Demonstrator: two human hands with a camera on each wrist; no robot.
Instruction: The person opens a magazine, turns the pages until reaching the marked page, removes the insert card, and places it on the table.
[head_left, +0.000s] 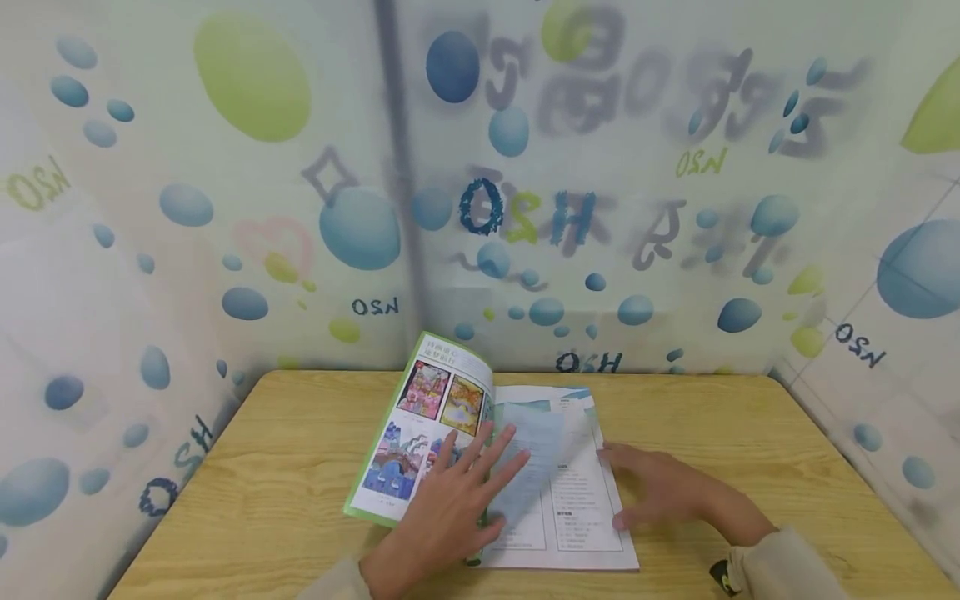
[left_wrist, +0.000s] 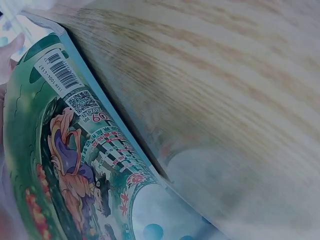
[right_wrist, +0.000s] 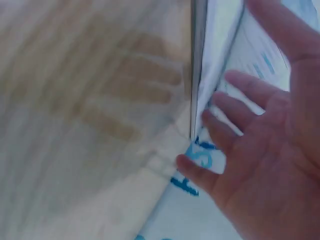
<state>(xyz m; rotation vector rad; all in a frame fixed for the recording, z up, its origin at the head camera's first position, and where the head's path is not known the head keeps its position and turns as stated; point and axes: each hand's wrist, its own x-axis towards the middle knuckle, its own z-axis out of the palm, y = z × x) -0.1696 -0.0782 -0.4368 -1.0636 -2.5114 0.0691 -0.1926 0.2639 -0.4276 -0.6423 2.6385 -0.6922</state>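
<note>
An open magazine (head_left: 592,492) lies on the wooden table, with its green-edged left side raised and tilted. Colourful paintings fill the left page (head_left: 408,433), while the right one carries printed text. My left hand (head_left: 453,504) rests with spread fingers across the inner part of the left page and the fold. At the magazine's right edge is my right hand (head_left: 663,483), thumb and fingertips right by the paper. The right wrist view shows its fingers apart and only slightly bent beside the stacked page edges (right_wrist: 200,65). From the left wrist, the illustrated green cover (left_wrist: 30,125) shows a barcode.
The wooden table (head_left: 262,467) extends to both sides of the magazine. Behind it hangs a pale curtain (head_left: 480,283) with blue and green drops and mirrored lettering, and similar sheeting encloses the left and right sides.
</note>
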